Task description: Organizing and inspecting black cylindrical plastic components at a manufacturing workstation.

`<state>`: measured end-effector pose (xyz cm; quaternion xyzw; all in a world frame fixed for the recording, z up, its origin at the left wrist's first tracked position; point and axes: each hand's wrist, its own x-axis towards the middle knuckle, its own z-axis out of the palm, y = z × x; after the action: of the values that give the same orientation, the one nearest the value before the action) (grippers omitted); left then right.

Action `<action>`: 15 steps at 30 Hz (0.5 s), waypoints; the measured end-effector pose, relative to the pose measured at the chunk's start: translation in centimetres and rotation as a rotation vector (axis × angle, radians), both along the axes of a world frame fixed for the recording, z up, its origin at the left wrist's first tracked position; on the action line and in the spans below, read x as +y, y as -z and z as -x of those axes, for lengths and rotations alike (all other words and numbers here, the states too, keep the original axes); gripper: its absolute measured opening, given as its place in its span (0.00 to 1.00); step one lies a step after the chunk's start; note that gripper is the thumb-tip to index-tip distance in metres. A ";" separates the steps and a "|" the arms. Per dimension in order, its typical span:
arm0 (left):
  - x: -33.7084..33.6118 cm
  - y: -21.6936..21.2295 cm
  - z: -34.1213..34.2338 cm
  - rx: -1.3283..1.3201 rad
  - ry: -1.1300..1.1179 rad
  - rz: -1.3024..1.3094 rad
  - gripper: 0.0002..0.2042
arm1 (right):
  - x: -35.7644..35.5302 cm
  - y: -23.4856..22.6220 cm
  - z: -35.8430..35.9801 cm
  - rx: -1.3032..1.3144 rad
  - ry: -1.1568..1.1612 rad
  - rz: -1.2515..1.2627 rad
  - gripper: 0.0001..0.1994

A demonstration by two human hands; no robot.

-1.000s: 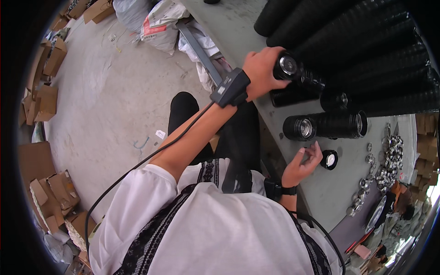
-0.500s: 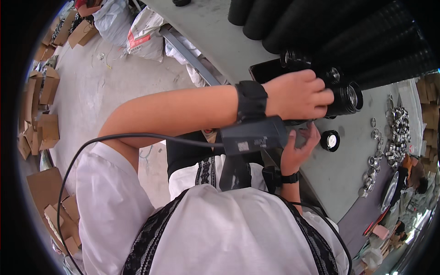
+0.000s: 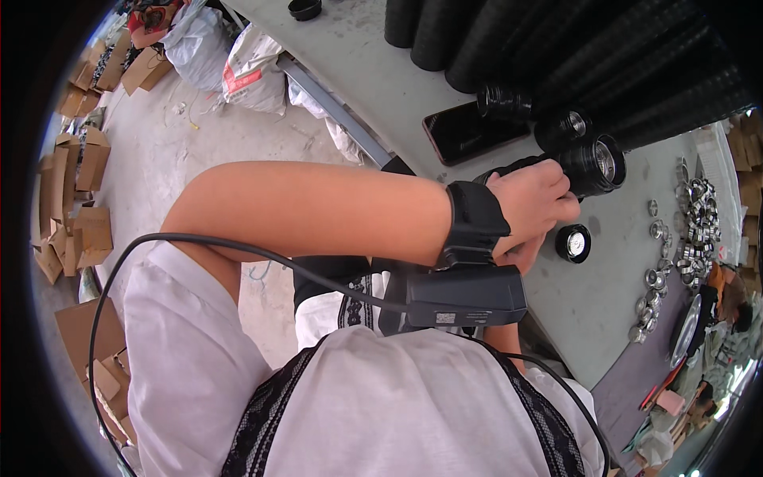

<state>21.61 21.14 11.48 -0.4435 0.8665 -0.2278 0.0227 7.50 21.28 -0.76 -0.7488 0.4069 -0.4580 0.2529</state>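
Note:
My left hand [image 3: 534, 203] reaches across the grey table with its fingers curled closed. Anything inside its grip is hidden from view. Just beyond its knuckles lies a black flashlight head [image 3: 598, 165] with a shiny reflector; a dark part runs behind the hand. Beneath the left hand is my right hand [image 3: 523, 256], mostly covered by the left hand and wrist, its fingers hidden. A small round black lamp piece [image 3: 573, 243] with a bright face sits to the right of both hands. Two more black threaded heads [image 3: 505, 103] lie farther back.
A dark phone [image 3: 469, 133] lies behind my left hand. Long black cylinders [image 3: 548, 48] fill the far side. Many silver rings [image 3: 698, 230] are heaped at the right. A black cup-shaped part [image 3: 304, 9] stands far left. Cartons [image 3: 94, 234] and white sacks [image 3: 254, 67] line the floor.
My left hand has moved down and nearer, off the flashlight head, over my right hand. The right hand's spread fingers have gone out of sight. More of the phone shows.

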 end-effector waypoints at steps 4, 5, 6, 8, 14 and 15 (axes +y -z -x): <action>0.0 -0.1 0.6 -0.223 -0.087 -0.064 0.15 | 0.1 0.9 -0.5 -0.070 0.056 -0.126 0.21; 0.0 -0.2 0.6 -0.254 -0.105 -0.142 0.17 | 0.2 0.4 -0.7 -0.213 0.044 -0.253 0.20; 0.1 -0.1 0.6 -0.253 -0.102 -0.144 0.17 | 0.3 0.2 -0.7 -0.355 0.031 -0.379 0.19; 0.5 0.0 0.6 -0.283 -0.084 -0.100 0.18 | 0.2 0.3 -0.4 -0.304 0.031 -0.335 0.19; 1.3 2.3 0.1 0.225 -0.063 -0.002 0.16 | 0.1 0.0 -0.3 -0.208 0.007 -0.216 0.20; 1.1 2.2 -0.1 0.230 -0.061 0.000 0.16 | 0.0 -0.3 -0.1 -0.170 -0.003 -0.143 0.18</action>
<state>21.73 22.26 9.26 -0.4930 0.8495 -0.1746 -0.0701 7.64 21.25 -0.43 -0.6881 0.4143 -0.4893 0.3399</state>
